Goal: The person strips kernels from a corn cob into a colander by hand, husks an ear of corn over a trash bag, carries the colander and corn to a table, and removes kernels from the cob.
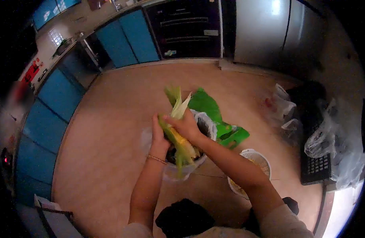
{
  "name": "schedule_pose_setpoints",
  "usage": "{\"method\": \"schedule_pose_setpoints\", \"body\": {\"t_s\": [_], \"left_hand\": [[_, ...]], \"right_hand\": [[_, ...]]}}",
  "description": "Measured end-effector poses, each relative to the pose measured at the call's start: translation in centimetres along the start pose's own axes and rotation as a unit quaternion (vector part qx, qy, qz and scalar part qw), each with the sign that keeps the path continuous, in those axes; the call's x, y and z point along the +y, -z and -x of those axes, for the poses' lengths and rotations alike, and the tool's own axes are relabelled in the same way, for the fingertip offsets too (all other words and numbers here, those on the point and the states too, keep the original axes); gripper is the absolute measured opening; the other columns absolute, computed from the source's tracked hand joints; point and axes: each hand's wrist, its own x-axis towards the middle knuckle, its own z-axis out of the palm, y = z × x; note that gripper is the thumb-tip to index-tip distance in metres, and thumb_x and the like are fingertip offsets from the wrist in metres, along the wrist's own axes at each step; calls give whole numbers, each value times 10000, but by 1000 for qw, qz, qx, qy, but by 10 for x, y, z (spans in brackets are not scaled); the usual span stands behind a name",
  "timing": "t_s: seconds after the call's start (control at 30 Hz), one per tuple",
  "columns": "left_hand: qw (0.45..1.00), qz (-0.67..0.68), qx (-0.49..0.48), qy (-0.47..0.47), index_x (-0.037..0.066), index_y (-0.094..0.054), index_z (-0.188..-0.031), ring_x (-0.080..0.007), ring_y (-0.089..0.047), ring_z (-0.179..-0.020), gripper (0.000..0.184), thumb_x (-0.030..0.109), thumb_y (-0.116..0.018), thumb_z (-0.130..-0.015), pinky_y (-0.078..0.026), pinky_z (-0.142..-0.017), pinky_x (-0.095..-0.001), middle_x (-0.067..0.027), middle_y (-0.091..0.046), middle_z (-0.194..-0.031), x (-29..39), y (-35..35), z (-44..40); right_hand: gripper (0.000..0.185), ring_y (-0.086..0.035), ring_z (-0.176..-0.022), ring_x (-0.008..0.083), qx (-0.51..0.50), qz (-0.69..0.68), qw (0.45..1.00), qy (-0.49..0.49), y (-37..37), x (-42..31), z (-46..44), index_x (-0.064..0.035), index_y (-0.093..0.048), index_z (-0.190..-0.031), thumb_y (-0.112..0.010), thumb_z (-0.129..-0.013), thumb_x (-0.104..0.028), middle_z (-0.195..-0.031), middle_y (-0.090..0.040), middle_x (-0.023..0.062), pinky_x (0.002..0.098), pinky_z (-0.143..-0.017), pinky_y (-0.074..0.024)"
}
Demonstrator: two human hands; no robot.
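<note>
An ear of corn [178,139] with yellow kernels showing is held over a lined bin [208,126]. Loose green husk leaves [174,97] stick out above it, and more husk hangs from its lower end. My left hand [160,135] wraps around the ear from the left. My right hand [185,125] is closed on the upper end with the husk, its fingers slightly blurred and partly hidden. Below both hands, the bin's dark contents are mostly covered by the corn.
Right of the bin lies a green plastic bag [208,105] on the floor. A white basket [268,164] with yellow bits stands near my right forearm. Clear plastic bags [323,139] and a black crate [315,170] are at the right. Blue cabinets [43,123] line the left.
</note>
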Motion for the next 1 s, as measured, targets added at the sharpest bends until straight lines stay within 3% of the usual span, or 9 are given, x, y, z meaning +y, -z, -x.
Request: {"method": "schedule_pose_setpoints", "body": {"t_s": [0.03,0.1,0.3,0.5,0.67,0.73,0.87,0.93,1.0], "left_hand": [[999,2,-3,46,81,-454,-1109,-243,-494,-981,620,580,-488,-742,-400,-859,-387,-93,-501,-1073,0,8,-3],[996,0,-3,87,91,-442,-1148,-237,-488,-1000,660,607,-492,-739,-393,-872,-383,-82,-498,-1098,2,14,5],[963,-200,-133,120,71,-434,-1163,-201,-501,-1019,612,547,-481,-781,-431,-847,-363,-64,-505,-1136,-21,24,49],[959,-141,-186,162,60,-469,-1114,-170,-542,-930,399,352,-505,-844,-465,-793,-332,-42,-550,-1049,-27,37,21],[989,-53,-114,72,32,-486,-1066,-171,-553,-864,327,235,-549,-817,-472,-747,-311,-63,-555,-983,-33,38,11],[987,-62,-118,95,30,-482,-1068,-171,-551,-858,347,245,-557,-806,-471,-745,-310,-63,-552,-984,-38,47,0],[986,-117,-101,61,21,-491,-1053,-172,-557,-795,379,269,-575,-779,-472,-703,-309,-64,-560,-949,-22,24,31],[970,-200,-106,84,21,-503,-1032,-171,-560,-764,360,268,-571,-779,-472,-672,-305,-66,-566,-923,-11,23,14],[947,-283,-108,106,21,-515,-1012,-170,-563,-733,342,266,-566,-779,-471,-642,-300,-68,-573,-897,-14,23,9]], "right_hand": [[581,-558,-860,234,-6,-6,1000,-1,-5,0,2,22,-405,-1112,-654,-731,-339,-949,-567,148,340,-735,-446],[394,-535,-725,148,48,215,974,-45,-14,0,3,26,-469,-997,-606,-775,-270,-817,-569,100,287,-652,-440],[297,-504,-592,132,77,73,991,-76,1,20,-8,26,-525,-837,-522,-840,-271,-645,-542,66,306,-544,-417],[377,-457,-526,113,44,89,993,-69,3,5,-9,-4,-545,-678,-492,-854,-333,-556,-493,28,300,-486,-384],[447,-460,-509,109,29,26,998,-47,-12,12,-11,-22,-545,-593,-477,-853,-379,-527,-487,27,289,-469,-376],[493,-565,-530,236,30,70,993,-86,-16,0,-10,0,-558,-625,-458,-838,-434,-534,-545,122,371,-517,-421],[486,-548,-499,215,45,105,990,-77,-19,3,-20,-3,-568,-610,-476,-840,-421,-547,-554,120,343,-484,-413],[531,-572,-563,337,175,249,947,-104,-19,12,-31,22,-574,-625,-469,-823,-460,-594,-563,207,404,-531,-436],[549,-565,-597,371,158,286,938,-113,-12,10,-39,34,-576,-631,-461,-819,-469,-616,-557,231,424,-553,-440]]}}
